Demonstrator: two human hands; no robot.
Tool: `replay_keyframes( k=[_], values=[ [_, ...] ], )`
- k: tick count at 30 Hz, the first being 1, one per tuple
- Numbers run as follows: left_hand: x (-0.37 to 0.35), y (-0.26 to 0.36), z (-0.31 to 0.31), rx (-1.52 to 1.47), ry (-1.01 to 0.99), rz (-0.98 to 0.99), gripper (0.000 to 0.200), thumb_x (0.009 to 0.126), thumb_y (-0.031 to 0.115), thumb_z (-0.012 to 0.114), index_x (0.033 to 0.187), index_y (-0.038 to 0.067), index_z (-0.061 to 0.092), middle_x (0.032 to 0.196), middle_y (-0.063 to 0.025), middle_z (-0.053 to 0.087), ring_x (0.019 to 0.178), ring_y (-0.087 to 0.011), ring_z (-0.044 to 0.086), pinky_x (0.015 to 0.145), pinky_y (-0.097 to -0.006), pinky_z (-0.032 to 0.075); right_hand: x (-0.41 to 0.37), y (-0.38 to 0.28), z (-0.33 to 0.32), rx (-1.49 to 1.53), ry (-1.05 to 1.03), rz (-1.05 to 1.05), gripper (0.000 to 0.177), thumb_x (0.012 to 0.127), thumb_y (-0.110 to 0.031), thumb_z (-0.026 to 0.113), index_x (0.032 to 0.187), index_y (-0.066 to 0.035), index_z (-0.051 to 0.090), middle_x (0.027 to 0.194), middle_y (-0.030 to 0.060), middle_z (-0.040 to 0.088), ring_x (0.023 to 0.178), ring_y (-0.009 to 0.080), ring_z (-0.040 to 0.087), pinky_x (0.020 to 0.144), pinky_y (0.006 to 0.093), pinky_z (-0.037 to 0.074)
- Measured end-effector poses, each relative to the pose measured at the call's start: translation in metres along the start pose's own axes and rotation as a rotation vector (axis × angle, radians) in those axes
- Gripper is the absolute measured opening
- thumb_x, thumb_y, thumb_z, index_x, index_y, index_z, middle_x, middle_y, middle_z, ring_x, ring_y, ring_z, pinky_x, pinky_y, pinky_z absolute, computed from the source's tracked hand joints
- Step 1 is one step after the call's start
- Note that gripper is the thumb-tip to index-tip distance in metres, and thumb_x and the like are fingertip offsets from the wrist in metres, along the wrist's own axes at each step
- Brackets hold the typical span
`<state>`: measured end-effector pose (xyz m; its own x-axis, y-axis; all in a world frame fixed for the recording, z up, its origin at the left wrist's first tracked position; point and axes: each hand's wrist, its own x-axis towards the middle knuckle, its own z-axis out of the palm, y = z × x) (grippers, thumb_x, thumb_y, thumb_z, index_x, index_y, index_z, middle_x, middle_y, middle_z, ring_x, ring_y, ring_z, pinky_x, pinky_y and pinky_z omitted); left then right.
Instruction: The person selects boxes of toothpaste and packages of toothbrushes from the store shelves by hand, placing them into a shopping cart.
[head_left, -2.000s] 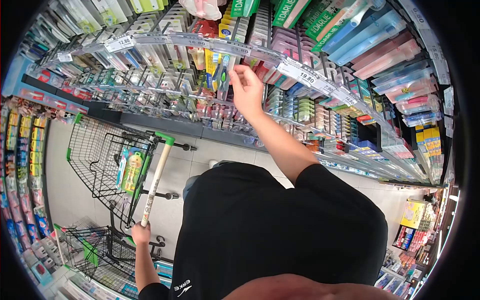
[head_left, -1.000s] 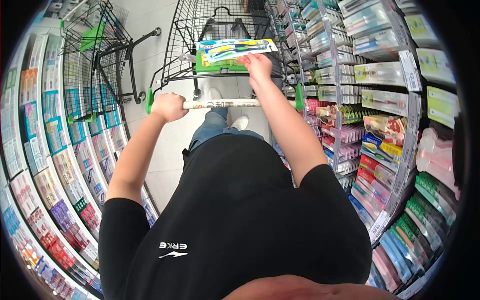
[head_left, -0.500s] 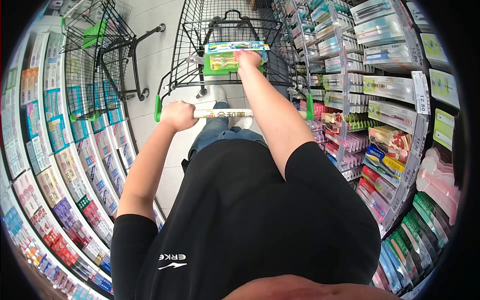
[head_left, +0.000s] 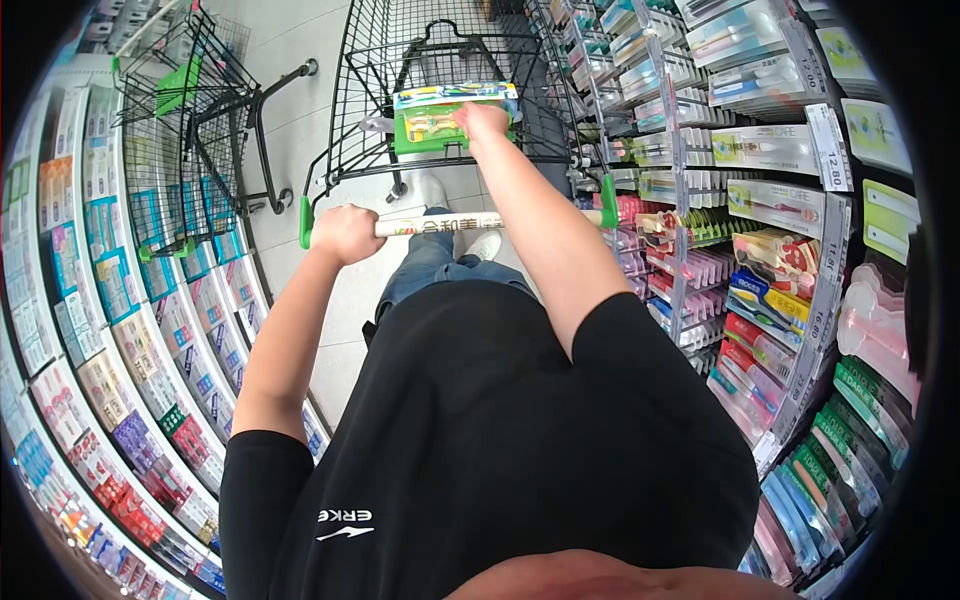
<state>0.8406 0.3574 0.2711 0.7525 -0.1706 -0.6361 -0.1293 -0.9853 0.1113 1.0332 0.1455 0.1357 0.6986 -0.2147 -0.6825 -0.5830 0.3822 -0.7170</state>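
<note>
My left hand (head_left: 346, 234) is closed around the left end of the pale shopping cart handle (head_left: 450, 222), close to its green end piece. My right hand (head_left: 484, 121) reaches over the handle to the green fold-down flap (head_left: 430, 147) at the back of the cart. Its fingers are partly hidden and appear closed on the lower edge of a blue and yellow toothbrush pack (head_left: 450, 95). Just below that pack, a yellow and green pack (head_left: 428, 127) lies against the flap, with my fingertips at its right side.
Black wire cart basket (head_left: 375, 60) ahead. A second cart (head_left: 185, 130) stands at left beside shelves of boxed toothpaste (head_left: 130, 330). On the right, a rack of hanging toothbrush packs (head_left: 770, 147) with price tags (head_left: 828, 150) runs close to the cart. My shoes (head_left: 485, 244) show below the handle.
The cart, its packs and both hands have shifted slightly left in view. The right-hand rack appears shifted too. Both hands keep nearly the same places on the cart.
</note>
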Motion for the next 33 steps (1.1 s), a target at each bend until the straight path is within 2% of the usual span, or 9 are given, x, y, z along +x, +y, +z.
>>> replay_keyframes(
  k=[1,3,5,6,7,10,16,19,33],
  values=[
    [0.000,0.001,-0.001,0.002,-0.006,-0.008,0.033,0.089,0.041,0.063,0.093,0.013,0.080,0.096,-0.0145,0.079,0.092,-0.0357,0.077,0.083,-0.0479,0.062,-0.008,-0.002,-0.006,0.001,0.000,-0.005,0.015,0.097,0.001,0.068,0.108,0.011,0.066,0.097,0.0175,0.073,0.085,0.0263,0.076,0.074,0.0335,0.066],
    [-0.002,0.002,-0.001,-0.018,0.010,-0.019,0.031,0.088,0.040,0.065,0.092,0.013,0.079,0.093,-0.0158,0.078,0.091,-0.0370,0.076,0.084,-0.0489,0.061,-0.043,-0.006,-0.030,-0.368,-0.194,-0.410,0.015,0.095,-0.011,0.072,0.096,0.004,0.070,0.086,0.0134,0.075,0.071,0.0253,0.073,0.066,0.0384,0.056],
    [0.001,0.005,-0.003,-0.045,0.049,-0.025,0.030,0.087,0.040,0.066,0.091,0.013,0.079,0.091,-0.0170,0.078,0.091,-0.0382,0.075,0.084,-0.0499,0.061,-0.132,-0.055,-0.087,-1.015,-0.286,-0.783,0.021,0.096,-0.020,0.072,0.091,0.000,0.068,0.085,0.0152,0.074,0.075,0.0341,0.071,0.071,0.0447,0.055],
    [-0.001,0.003,0.001,-0.039,0.047,-0.037,0.031,0.087,0.040,0.066,0.091,0.013,0.079,0.092,-0.0173,0.078,0.091,-0.0381,0.075,0.085,-0.0500,0.061,-0.147,-0.057,-0.110,-1.099,-0.261,-0.956,0.029,0.098,-0.029,0.071,0.086,-0.003,0.068,0.085,0.0175,0.071,0.082,0.0408,0.068,0.075,0.0508,0.054],
    [-0.002,0.002,0.004,-0.031,0.047,-0.045,0.031,0.087,0.040,0.066,0.091,0.012,0.078,0.093,-0.0175,0.078,0.092,-0.0381,0.075,0.085,-0.0502,0.061,-0.158,-0.062,-0.131,-1.311,-0.223,-1.057,0.034,0.101,-0.034,0.067,0.085,-0.004,0.069,0.087,0.0181,0.071,0.091,0.0370,0.069,0.076,0.0501,0.054],
    [-0.003,0.000,0.010,-0.027,0.123,-0.010,0.032,0.087,0.041,0.066,0.090,0.012,0.078,0.092,-0.0175,0.078,0.089,-0.0385,0.076,0.084,-0.0507,0.061,-0.157,-0.055,-0.179,-1.532,-0.030,-1.252,0.043,0.101,-0.040,0.064,0.077,-0.006,0.071,0.080,0.0172,0.071,0.082,0.0363,0.070,0.072,0.0489,0.054],
    [-0.007,0.005,0.008,-0.011,0.164,-0.048,0.031,0.086,0.041,0.065,0.087,0.012,0.077,0.087,-0.0174,0.077,0.084,-0.0391,0.076,0.080,-0.0505,0.062,-0.148,-0.049,-0.184,-1.515,-0.003,-1.146,0.055,0.098,-0.050,0.062,0.065,-0.008,0.074,0.066,0.0151,0.071,0.067,0.0373,0.071,0.069,0.0504,0.056],
    [-0.006,0.001,0.011,-0.001,0.213,-0.038,0.031,0.086,0.041,0.066,0.086,0.012,0.077,0.087,-0.0163,0.077,0.083,-0.0381,0.076,0.078,-0.0499,0.062,-0.149,-0.057,-0.178,-1.632,-0.059,-0.918,0.054,0.098,-0.049,0.057,0.073,-0.007,0.079,0.073,0.0202,0.074,0.075,0.0378,0.075,0.072,0.0491,0.058],
    [0.009,-0.009,0.001,0.006,0.190,-0.137,0.033,0.086,0.043,0.068,0.093,0.012,0.079,0.095,-0.0166,0.079,0.091,-0.0370,0.077,0.084,-0.0486,0.062,-0.132,-0.102,-0.138,-1.761,-0.322,-0.528,0.060,0.099,-0.052,0.047,0.095,-0.004,0.083,0.101,0.0219,0.079,0.098,0.0394,0.076,0.089,0.0491,0.059]
  ],
)
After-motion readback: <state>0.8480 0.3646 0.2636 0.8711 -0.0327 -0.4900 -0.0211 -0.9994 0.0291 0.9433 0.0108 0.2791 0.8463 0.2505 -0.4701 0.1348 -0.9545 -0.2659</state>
